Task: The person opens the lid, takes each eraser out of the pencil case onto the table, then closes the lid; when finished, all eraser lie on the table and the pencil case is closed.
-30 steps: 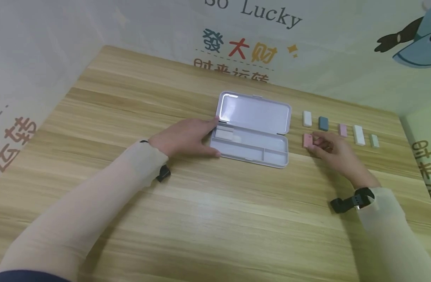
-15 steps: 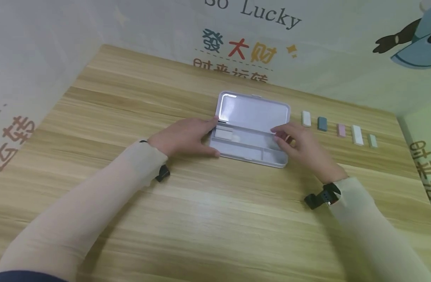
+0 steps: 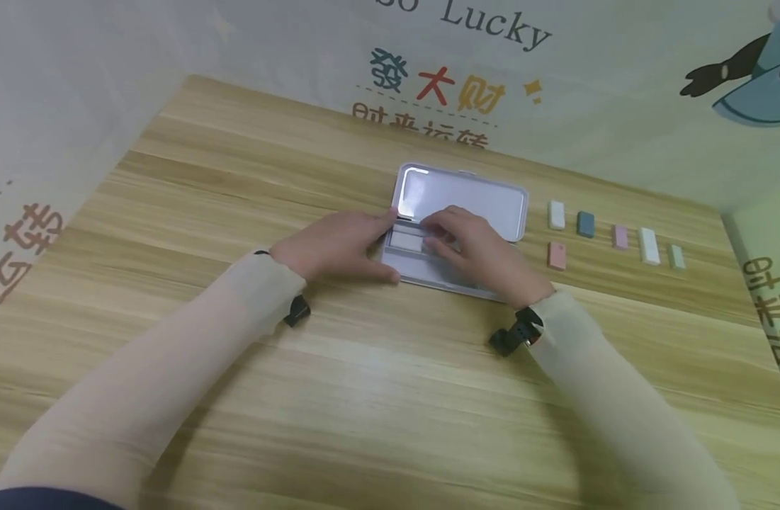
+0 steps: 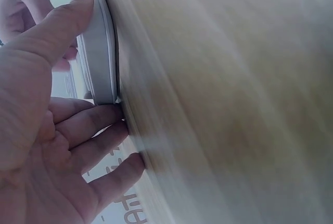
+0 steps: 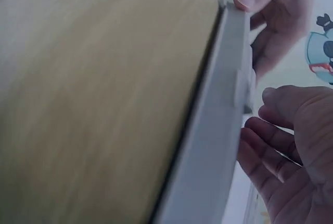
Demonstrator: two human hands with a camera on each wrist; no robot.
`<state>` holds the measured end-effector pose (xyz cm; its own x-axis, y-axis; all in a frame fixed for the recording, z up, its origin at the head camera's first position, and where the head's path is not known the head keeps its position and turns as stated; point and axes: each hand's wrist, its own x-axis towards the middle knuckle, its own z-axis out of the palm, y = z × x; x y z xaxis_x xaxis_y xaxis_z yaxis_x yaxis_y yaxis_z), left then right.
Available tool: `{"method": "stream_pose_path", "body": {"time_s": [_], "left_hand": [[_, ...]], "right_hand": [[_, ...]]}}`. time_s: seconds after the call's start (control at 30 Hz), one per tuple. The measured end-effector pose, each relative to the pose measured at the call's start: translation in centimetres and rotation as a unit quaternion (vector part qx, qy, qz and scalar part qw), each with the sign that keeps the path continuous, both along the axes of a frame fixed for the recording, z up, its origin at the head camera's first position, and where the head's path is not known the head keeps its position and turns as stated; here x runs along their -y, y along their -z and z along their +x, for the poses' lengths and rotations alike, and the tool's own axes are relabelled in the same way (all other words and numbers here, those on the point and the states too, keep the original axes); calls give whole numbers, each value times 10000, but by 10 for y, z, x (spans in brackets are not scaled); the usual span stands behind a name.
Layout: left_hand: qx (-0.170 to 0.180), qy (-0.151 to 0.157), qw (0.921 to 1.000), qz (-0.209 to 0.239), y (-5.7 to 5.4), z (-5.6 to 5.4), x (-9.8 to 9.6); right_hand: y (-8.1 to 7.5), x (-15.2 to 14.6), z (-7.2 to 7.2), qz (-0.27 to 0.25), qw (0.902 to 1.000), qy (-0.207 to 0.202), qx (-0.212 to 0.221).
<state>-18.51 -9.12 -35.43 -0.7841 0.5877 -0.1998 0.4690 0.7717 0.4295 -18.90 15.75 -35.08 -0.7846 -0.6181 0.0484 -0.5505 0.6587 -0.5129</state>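
Observation:
A pale lilac pencil case (image 3: 421, 268) lies open on the table, its lid (image 3: 501, 205) folded back. My left hand (image 3: 338, 248) holds the left end, thumb at the front corner and fingers by the hinge. In the left wrist view the left thumb lies along the case wall (image 4: 101, 57). Whitish erasers (image 3: 405, 241) sit in the rear compartment at the left. My right hand (image 3: 482, 251) is over that compartment, thumb and index fingertips apart at the erasers' right end. Nothing shows between the fingers of the right hand (image 5: 296, 146) in the right wrist view.
Right of the case, a back row has a white eraser (image 3: 557, 214), a blue one (image 3: 585, 224), a pink one (image 3: 620, 236), a longer white one (image 3: 648, 246) and a pale green one (image 3: 676, 256). A salmon-pink eraser (image 3: 557, 256) lies in front. A printed cloth (image 3: 287, 49) hangs behind.
My right hand has left the salmon-pink eraser, which lies on the table, and moved left over the case to the whitish erasers. The left hand has stayed at the case's left end.

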Motion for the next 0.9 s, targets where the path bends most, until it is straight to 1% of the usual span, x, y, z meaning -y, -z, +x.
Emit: {"method": "stream_pose_path", "body": {"time_s": [0.17,0.37,0.57,0.7,0.83,0.9], "left_hand": [[-16,35,10000,-12,-2,-1,-1],[-97,44,9999,39,-1,-2,2],[-137,50,9999,47,-1,-3,1],[-132,27,9998,141,0,-4,1],[-156,40,9997,200,2,-4,1],[-146,58,9996,228,3,-5,0]], "right_hand": [[5,11,-5,145,9997,18,-170],[0,27,-9,468,9980,-27,-418],[-1,31,-12,798,9933,-136,-821],[-2,31,-13,1022,9888,-304,-1048],[-5,30,-13,1325,9845,-403,-1073],[-6,27,-13,1367,9845,-407,-1023]]}}
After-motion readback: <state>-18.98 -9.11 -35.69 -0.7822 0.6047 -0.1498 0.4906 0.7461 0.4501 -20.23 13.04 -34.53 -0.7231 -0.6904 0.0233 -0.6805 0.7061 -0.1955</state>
